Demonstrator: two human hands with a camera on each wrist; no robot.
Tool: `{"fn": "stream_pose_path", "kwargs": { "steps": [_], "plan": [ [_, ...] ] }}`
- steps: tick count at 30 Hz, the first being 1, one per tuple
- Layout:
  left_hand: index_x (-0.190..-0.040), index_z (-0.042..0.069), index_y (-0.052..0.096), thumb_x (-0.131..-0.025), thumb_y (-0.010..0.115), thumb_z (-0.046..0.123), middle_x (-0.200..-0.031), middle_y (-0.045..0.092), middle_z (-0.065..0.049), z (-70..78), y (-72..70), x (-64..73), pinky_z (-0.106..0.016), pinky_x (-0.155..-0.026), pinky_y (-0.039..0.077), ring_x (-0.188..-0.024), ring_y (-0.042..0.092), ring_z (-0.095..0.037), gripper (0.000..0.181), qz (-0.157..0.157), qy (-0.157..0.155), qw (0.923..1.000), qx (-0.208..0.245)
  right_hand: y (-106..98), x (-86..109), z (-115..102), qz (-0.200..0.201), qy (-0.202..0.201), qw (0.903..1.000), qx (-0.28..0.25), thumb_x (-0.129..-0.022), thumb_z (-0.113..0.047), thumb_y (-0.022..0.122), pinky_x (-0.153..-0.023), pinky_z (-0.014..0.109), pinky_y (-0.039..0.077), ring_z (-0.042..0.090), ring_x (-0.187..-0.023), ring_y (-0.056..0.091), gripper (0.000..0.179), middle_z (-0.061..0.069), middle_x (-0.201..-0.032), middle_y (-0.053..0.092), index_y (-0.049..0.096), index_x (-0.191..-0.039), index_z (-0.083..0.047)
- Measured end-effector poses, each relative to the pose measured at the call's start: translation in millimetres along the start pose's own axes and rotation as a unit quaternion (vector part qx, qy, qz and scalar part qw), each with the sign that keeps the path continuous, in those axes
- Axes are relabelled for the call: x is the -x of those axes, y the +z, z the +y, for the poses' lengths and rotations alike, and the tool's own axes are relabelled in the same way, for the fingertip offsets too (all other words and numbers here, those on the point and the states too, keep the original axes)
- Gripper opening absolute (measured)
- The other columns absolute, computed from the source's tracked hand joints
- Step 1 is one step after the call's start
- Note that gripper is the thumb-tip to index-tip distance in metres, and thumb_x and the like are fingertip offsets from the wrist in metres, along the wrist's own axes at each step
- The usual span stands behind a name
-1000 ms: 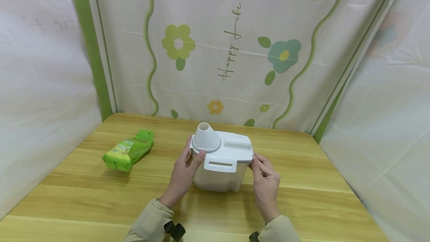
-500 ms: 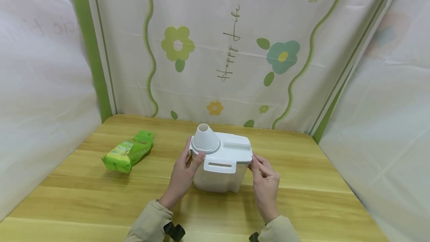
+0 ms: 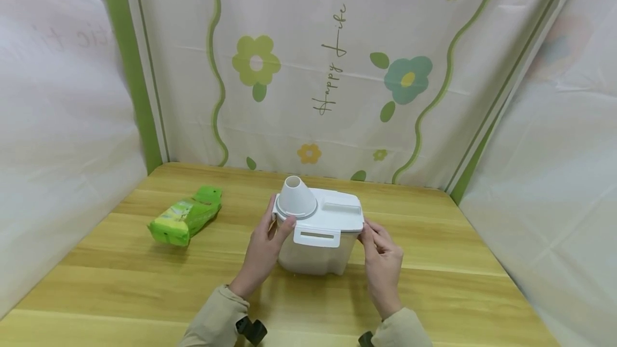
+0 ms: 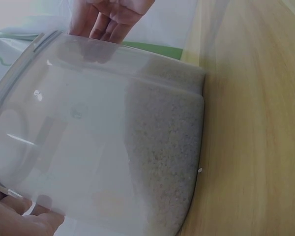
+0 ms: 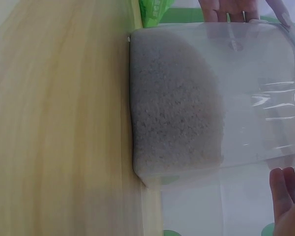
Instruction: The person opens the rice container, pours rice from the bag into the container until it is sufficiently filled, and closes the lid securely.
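Note:
A clear rice storage container [image 3: 315, 259] stands upright on the wooden table. Its white lid [image 3: 339, 219] is on, with a cone-shaped white spout cup [image 3: 296, 200] at the left end. A front latch flap [image 3: 316, 236] sticks outward, with a slot in it. My left hand [image 3: 262, 250] holds the container's left end, thumb at the front below the cone and fingers round the side. At the right end, my right hand [image 3: 382, 264] pinches the corner just under the lid edge. Rice [image 4: 164, 132] fills the lower part, its surface sloping in the wrist views.
A green plastic bag [image 3: 187, 217] lies on the table [image 3: 144, 293] to the left, apart from the container. One pale grain [image 4: 200, 170] lies by the container's base. Fabric walls [image 3: 299, 133] rise at the back and both sides.

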State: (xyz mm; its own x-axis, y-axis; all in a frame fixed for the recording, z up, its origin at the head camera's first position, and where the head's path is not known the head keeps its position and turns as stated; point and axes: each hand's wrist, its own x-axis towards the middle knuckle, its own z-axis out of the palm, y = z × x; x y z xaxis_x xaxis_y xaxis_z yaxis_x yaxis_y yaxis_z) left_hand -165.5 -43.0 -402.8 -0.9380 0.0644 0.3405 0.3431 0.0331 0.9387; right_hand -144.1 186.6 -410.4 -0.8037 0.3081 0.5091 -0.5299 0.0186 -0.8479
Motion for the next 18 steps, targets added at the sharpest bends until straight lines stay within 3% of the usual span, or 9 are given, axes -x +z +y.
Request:
{"fn": "stream_pose_path", "kwargs": {
  "steps": [9, 14, 18],
  "plan": [
    [-0.158, 0.017, 0.016, -0.1, 0.058, 0.039, -0.159, 0.021, -0.001, 1.8, -0.6, -2.6, -0.037, -0.114, 0.024, -0.144, 0.021, -0.018, 0.075, 0.001, 0.006, 1.0, 0.003, 2, -2.2, -3, 0.003, 0.013, 0.9997, -0.02, -0.099, -0.014, 0.062, -0.089, 0.036, 0.053, 0.029, -0.104, 0.063, 0.026, 0.023, -0.117, 0.062, 0.07, -0.114, 0.006],
    [-0.157, 0.015, 0.019, -0.099, 0.059, 0.039, -0.159, 0.023, -0.002, 3.3, -2.1, -3.3, -0.038, -0.115, 0.025, -0.143, 0.022, -0.018, 0.075, 0.002, 0.002, 1.0, -0.001, 0, -5.1, -6, 0.004, 0.041, 0.9985, -0.035, -0.098, -0.012, 0.063, -0.088, 0.038, 0.054, 0.029, -0.104, 0.064, 0.025, 0.022, -0.114, 0.063, 0.071, -0.111, 0.008],
    [-0.156, 0.011, 0.025, -0.098, 0.061, 0.043, -0.156, 0.029, -0.005, 9.3, -2.0, -0.3, -0.04, -0.114, 0.028, -0.142, 0.026, -0.019, 0.075, 0.013, -0.004, 0.9999, -0.008, -7, -15.8, -14, -0.021, 0.074, 0.9968, -0.023, -0.098, -0.013, 0.063, -0.085, 0.041, 0.055, 0.029, -0.102, 0.065, 0.028, 0.021, -0.113, 0.066, 0.07, -0.109, 0.012]
  ]
}}
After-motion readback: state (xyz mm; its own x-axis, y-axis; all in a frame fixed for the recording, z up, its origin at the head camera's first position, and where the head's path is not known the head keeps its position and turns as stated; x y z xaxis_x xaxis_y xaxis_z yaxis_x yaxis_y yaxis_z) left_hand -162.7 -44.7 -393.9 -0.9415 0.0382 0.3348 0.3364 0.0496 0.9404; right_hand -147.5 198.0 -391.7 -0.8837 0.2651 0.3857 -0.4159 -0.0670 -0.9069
